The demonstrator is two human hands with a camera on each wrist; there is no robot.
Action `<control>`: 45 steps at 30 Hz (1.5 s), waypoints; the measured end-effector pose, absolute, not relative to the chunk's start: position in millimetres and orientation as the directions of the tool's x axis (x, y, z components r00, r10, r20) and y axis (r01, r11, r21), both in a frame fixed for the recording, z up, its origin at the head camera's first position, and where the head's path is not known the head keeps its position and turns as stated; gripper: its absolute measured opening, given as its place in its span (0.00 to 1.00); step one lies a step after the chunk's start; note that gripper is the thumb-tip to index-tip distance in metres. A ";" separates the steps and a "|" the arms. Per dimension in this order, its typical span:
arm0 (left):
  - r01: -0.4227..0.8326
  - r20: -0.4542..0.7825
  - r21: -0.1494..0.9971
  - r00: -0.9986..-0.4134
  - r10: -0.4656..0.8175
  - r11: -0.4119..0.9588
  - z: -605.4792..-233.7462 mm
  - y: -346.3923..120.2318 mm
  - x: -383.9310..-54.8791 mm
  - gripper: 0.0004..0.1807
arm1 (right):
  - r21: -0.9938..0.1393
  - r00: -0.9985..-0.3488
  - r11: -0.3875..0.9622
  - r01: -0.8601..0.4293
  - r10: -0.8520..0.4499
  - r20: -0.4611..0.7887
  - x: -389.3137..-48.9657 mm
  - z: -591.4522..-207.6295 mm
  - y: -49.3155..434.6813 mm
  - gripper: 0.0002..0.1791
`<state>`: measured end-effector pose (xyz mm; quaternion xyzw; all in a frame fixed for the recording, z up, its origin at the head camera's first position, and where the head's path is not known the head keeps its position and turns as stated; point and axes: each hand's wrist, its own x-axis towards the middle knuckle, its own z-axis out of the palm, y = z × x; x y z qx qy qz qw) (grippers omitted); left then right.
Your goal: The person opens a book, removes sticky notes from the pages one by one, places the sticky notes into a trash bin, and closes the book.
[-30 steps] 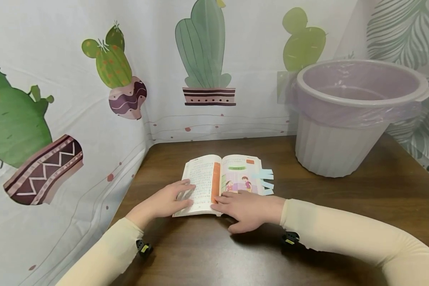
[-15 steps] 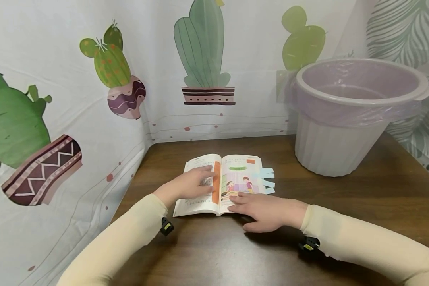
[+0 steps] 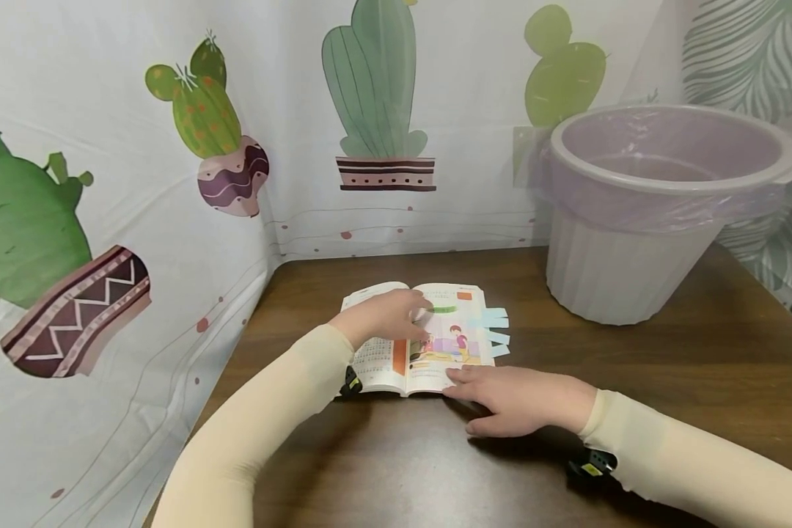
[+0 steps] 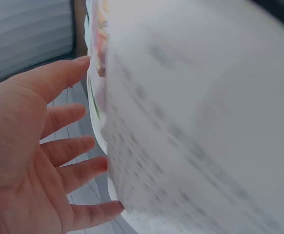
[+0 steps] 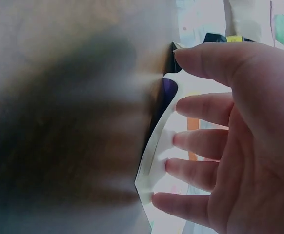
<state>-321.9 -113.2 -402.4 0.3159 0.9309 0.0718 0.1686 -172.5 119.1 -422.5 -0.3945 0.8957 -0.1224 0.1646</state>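
Note:
An open book [image 3: 429, 374] lies on the brown table, with text on its left page and a colour picture of two figures on its right page. Pale blue tabs [image 3: 496, 318] stick out from its right edge. Over the upper middle of the book reaches my left hand [image 3: 386, 317], its fingers spread and gently bent across the spine, holding nothing. In the left wrist view the left fingers [image 4: 78, 174] stand close to the printed page. My right hand [image 3: 524, 400] is stretched out at the lower right corner, fingertips on or just above the right page, thumb over the table.
A light grey bin [image 3: 623, 271] with a purple plastic liner stands at the right rear of the table [image 3: 396, 469]. Behind and to the left hangs a white cloth [image 3: 475, 213] printed with cacti. A black wrist strap [image 3: 594, 463] sits at the right sleeve.
My left hand has moved from the left page rightward and farther back, over the spine. My right hand has slid right, from the spine to the book's lower right corner. The book stays put.

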 end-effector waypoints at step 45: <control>0.541 -0.401 0.247 -0.698 0.593 0.804 -400.7 -93.3 -326.9 0.38 | -0.630 -0.757 0.752 -0.192 -0.522 -0.392 -339.1 -414.0 164.4 0.16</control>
